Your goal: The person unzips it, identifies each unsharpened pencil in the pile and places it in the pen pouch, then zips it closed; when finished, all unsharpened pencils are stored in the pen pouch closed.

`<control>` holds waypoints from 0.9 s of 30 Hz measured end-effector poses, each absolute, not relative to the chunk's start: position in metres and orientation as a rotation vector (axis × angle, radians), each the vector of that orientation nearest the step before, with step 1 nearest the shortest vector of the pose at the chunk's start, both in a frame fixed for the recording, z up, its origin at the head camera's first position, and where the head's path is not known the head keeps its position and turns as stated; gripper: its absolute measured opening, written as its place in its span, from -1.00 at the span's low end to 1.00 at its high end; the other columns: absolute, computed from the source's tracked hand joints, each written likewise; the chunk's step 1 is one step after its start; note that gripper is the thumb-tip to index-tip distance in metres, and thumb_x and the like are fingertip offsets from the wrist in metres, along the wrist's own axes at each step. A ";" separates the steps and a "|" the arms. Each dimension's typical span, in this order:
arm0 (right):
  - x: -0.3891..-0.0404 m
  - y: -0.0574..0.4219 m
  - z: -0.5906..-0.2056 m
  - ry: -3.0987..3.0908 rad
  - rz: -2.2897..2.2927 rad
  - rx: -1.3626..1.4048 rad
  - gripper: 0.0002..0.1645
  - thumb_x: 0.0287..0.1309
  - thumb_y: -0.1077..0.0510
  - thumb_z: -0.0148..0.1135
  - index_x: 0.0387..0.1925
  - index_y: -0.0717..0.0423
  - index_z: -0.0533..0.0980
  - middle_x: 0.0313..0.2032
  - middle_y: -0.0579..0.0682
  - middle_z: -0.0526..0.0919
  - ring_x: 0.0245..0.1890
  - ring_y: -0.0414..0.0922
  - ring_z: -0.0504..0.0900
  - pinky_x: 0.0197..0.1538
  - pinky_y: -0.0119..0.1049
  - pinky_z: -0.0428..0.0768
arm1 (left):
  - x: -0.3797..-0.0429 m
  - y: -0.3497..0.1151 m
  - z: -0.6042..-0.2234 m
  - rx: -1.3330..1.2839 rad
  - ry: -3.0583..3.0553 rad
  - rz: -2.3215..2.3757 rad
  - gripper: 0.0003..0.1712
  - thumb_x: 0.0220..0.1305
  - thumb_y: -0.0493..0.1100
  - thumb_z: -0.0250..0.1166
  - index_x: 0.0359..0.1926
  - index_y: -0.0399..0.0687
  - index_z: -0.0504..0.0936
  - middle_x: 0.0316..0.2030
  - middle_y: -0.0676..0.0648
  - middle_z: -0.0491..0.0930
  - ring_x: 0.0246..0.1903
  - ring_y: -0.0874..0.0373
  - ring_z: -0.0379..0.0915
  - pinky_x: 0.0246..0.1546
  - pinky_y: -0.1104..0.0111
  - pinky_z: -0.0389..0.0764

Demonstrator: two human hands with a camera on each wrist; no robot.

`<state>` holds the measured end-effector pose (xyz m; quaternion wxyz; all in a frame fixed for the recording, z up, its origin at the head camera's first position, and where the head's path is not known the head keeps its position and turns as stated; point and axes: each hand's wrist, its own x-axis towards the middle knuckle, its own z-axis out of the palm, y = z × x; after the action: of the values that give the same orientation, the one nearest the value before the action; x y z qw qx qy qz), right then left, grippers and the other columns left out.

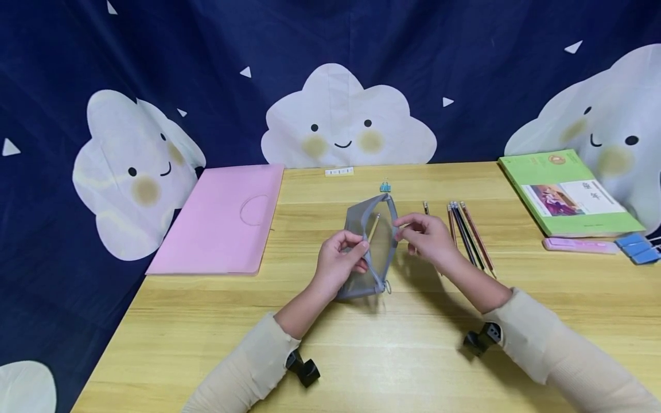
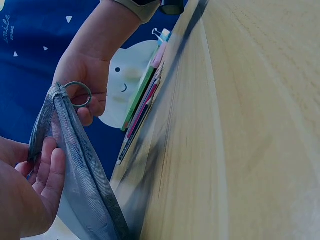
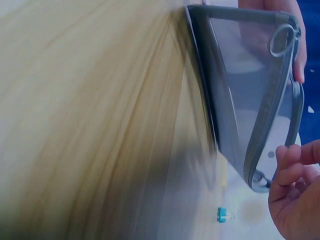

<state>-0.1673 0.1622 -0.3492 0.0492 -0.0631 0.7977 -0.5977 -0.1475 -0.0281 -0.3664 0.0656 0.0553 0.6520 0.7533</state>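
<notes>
Both hands spread the mouth of a grey mesh zip pouch (image 1: pixel 356 282) above the table. My left hand (image 1: pixel 338 261) pinches the near-left rim between thumb and fingers, and my right hand (image 1: pixel 426 238) pinches the opposite rim. A yellowish pencil (image 1: pixel 374 227) slants in the pouch's mouth, its lower part hidden by the left hand and rim. At the pouch's near corner hangs a metal ring (image 2: pixel 79 95). Several pencils (image 1: pixel 467 232) lie side by side just past the right hand. Another pencil (image 1: pixel 426 207) is partly covered by that hand.
A pink folder (image 1: pixel 217 223) lies at the left. Behind the pouch are a teal binder clip (image 1: pixel 385 187) and a small white strip (image 1: pixel 339 171). To the right lie a green book (image 1: pixel 568 192), a pink pen-like item (image 1: pixel 580 245) and blue binder clips (image 1: pixel 638 248).
</notes>
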 end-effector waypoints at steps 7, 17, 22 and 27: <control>-0.154 0.172 -0.351 2.378 -1.656 -0.556 -0.79 0.03 0.26 0.13 -0.24 0.26 0.46 -0.61 0.19 0.46 -0.78 -0.21 0.30 -0.79 -0.45 0.30 | -0.159 -0.029 -0.395 0.297 2.021 2.319 -0.69 0.02 -0.10 0.26 -0.32 -0.26 0.45 -0.48 -0.15 0.49 -0.70 0.11 0.47 -0.67 0.26 0.59; -0.125 0.167 -0.350 2.640 -1.148 -1.367 -0.77 -0.15 0.06 0.32 -0.38 -0.04 0.49 -0.50 -0.25 0.49 -0.66 -0.36 0.38 -0.64 -0.54 0.41 | -0.183 -0.032 -0.432 0.227 1.989 2.400 -0.62 -0.07 0.00 0.31 -0.30 -0.14 0.47 -0.42 -0.22 0.49 -0.66 -0.10 0.48 -0.64 0.10 0.57; -0.122 0.161 -0.348 2.778 -1.012 -1.429 -0.92 -0.04 0.07 0.23 -0.41 -0.11 0.52 -0.47 -0.34 0.47 -0.66 -0.44 0.33 -0.64 -0.64 0.35 | -0.185 -0.033 -0.436 0.236 1.964 2.412 -0.58 -0.08 0.04 0.30 -0.27 -0.14 0.46 -0.42 -0.21 0.48 -0.65 -0.08 0.48 -0.63 0.10 0.58; -0.117 0.159 -0.343 2.791 -1.041 -1.448 -0.96 0.02 0.08 0.18 -0.41 -0.16 0.49 -0.45 -0.37 0.45 -0.61 -0.44 0.33 -0.64 -0.64 0.34 | -0.165 -0.036 -0.408 0.238 1.973 2.329 -0.59 0.04 0.02 0.23 -0.17 -0.17 0.48 -0.46 -0.16 0.50 -0.66 0.06 0.48 -0.61 0.21 0.60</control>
<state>-0.1171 0.1585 -0.3431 -0.0854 -0.4356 0.8396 -0.3132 -0.1648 -0.0363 -0.4077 0.0399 0.0777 0.6438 0.7602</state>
